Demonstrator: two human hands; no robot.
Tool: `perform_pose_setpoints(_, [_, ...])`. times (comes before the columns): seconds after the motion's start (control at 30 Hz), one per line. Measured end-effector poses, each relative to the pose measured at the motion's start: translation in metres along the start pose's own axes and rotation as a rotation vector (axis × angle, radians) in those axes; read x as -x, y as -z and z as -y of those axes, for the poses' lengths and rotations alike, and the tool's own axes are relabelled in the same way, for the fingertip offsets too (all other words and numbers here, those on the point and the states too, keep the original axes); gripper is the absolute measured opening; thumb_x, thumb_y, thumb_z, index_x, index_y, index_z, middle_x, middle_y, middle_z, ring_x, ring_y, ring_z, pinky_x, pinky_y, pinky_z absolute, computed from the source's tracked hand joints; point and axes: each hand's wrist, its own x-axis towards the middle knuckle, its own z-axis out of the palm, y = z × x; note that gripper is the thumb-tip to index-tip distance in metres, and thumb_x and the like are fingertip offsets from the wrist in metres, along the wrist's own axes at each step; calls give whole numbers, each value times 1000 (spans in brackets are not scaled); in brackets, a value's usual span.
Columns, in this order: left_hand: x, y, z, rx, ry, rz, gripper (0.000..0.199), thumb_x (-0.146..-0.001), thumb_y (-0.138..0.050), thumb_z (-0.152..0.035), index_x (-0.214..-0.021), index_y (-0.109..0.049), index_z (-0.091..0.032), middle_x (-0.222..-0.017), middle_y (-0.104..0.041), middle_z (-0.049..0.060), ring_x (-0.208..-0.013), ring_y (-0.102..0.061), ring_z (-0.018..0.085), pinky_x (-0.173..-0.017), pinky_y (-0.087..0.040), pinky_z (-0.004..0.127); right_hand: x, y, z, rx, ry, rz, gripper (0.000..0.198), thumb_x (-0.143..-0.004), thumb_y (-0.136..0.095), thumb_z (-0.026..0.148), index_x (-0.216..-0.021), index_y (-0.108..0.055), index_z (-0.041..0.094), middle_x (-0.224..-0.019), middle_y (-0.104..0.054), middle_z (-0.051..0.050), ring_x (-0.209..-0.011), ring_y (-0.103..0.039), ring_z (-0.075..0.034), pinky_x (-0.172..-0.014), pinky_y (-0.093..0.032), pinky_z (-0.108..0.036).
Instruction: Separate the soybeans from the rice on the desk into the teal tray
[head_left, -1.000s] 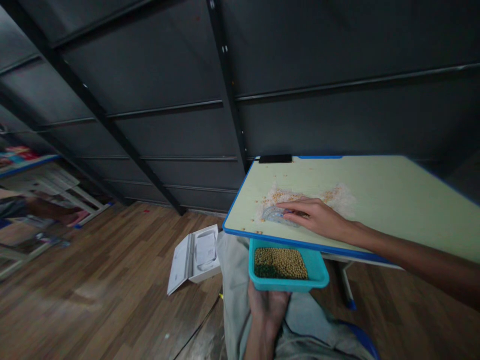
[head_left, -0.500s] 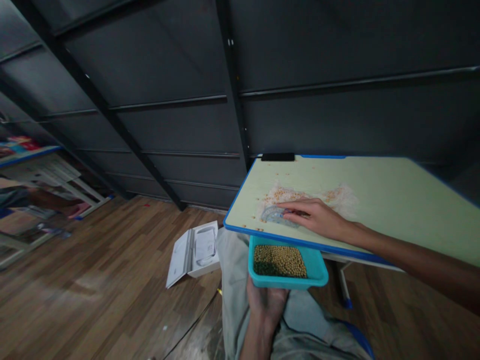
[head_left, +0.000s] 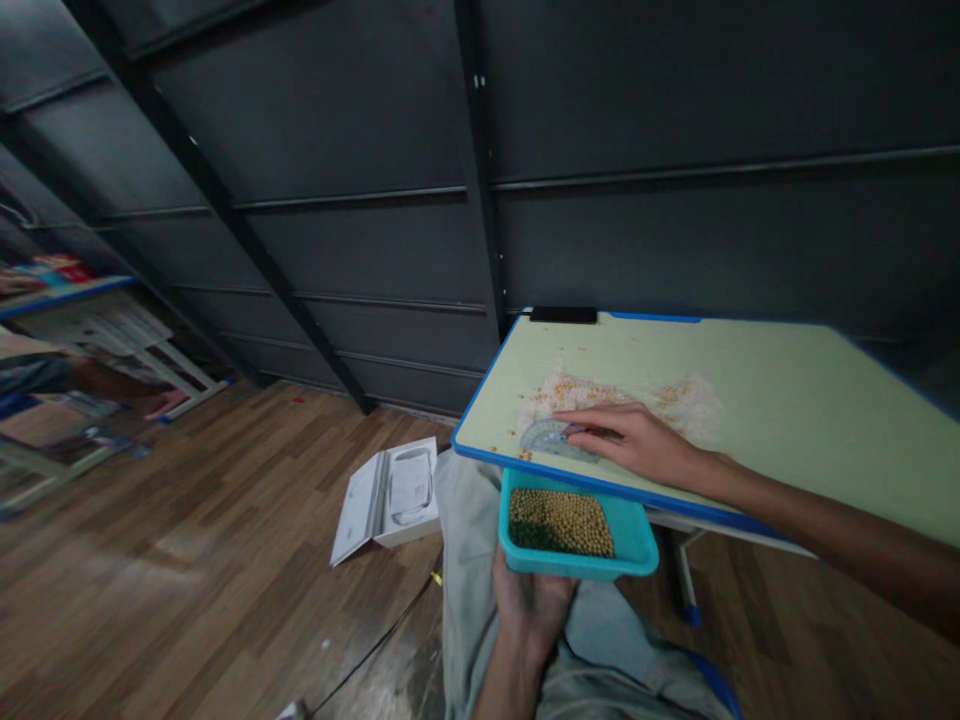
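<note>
My left hand (head_left: 531,600) holds a turquoise plastic tray (head_left: 634,535) from below, just under the table's near edge. Yellow soybeans (head_left: 577,522) fill much of it, with a dark green patch of small beans at the left. On the table, my right hand (head_left: 626,435) grips a clear protractor (head_left: 544,435) that lies flat near the edge, fingers on its right part. Behind the hand spread loose soybeans (head_left: 581,390) and a whitish grainy scatter (head_left: 697,405). A few single beans lie by the protractor and close to the edge.
The pale green table (head_left: 795,400) has a blue rim. A black flat object (head_left: 562,315) rests at its back left edge. An open white box (head_left: 409,490) and a cable (head_left: 375,645) are on the wood floor. Another person's leg (head_left: 97,380) shows under a second table at far left.
The view has shifted slightly, so the scene sits a little further right. My right hand and the protractor stay almost in place; the tray is held as before.
</note>
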Motion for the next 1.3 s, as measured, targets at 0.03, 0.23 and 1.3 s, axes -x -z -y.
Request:
perform_pose_setpoints(0.03, [0,-1,0,0,1,9,38,-102,-47,-31,-132,-69,-22,-129,-74,11,-128,-63,33,-115,-41,59,0,0,1,-5,-1,3,35,-100,-64,29,-135,-69,28,-123,-77,-4,-106,-75,-22,-96,-58,-38])
perform_pose_setpoints(0.23, [3,-15,0,16,-26,-33,37,-101,-49,-36,-129,-70,-22,-133,-72,11,-127,-63,33,-114,-42,60,1,-1,4,-30,24,-3,35,-100,-64,30,-135,-69,30,-122,-77,-2,-106,-75,-21,-97,-58,-38])
perform_pose_setpoints(1.3, [-3,13,-2,-46,-54,61,35,-100,-48,-32,-123,-74,-29,-134,-72,10,-133,-59,35,-116,-36,68,-1,23,-24,293,-75,-230,33,-102,-57,31,-132,-70,25,-110,-80,-6,-92,-74,-24,-90,-57,-44])
